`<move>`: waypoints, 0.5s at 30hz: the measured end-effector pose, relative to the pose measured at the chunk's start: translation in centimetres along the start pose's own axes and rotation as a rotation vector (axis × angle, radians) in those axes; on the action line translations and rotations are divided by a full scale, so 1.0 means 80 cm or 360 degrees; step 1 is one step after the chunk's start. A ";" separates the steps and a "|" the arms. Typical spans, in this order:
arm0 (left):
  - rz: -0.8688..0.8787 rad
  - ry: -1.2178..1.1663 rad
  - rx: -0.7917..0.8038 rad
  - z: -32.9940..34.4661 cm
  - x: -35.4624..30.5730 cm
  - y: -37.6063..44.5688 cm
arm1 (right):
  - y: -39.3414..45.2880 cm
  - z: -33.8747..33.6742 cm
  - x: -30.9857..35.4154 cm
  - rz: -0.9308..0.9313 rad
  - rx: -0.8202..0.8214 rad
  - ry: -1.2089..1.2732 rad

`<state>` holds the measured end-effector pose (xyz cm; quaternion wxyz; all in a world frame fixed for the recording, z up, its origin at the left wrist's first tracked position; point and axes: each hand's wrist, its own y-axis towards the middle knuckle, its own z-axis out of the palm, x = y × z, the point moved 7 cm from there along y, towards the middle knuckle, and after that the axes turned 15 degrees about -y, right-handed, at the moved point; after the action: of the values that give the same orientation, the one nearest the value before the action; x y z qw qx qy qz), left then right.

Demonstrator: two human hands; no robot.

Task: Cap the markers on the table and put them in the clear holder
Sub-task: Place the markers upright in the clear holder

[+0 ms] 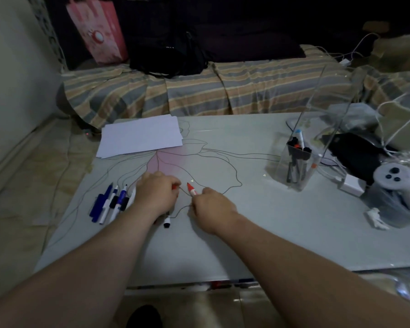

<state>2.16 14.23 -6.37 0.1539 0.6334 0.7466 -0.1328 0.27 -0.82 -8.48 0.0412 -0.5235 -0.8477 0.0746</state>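
My right hand (211, 207) holds an uncapped red marker (191, 188), its red tip pointing up and left. A little to its left, my left hand (155, 192) is closed around a red cap (175, 186), a short gap from the tip. Several blue and black markers (113, 202) lie in a row to the left of my left hand. A black-ended marker (167, 222) pokes out under my left wrist. The clear holder (294, 162) stands at the right of the table with several markers inside.
White paper sheets (140, 136) lie at the table's far left. At the right edge sit a black pouch (355, 155), a white controller (393, 178), a white charger (352, 184) and cables. A striped bed (223, 91) runs behind the table.
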 end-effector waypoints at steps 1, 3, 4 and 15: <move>0.0000 0.0022 0.0006 0.003 -0.004 0.000 | 0.000 0.001 -0.010 0.0030 0.0003 -0.0031; 0.0009 0.0049 0.0031 0.011 -0.010 0.001 | -0.004 0.001 -0.030 0.0077 -0.0001 -0.0024; 0.0019 0.0048 0.0038 0.016 -0.013 0.002 | -0.006 0.001 -0.039 0.0108 0.0002 0.0009; 0.0106 0.0035 0.0157 0.051 -0.065 0.005 | -0.039 0.001 -0.122 0.0431 0.0217 0.0547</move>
<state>3.55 7.97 -8.02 0.1188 0.6662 0.7193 -0.1572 1.93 -10.93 -7.93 0.2099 -0.6336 -0.7432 0.0463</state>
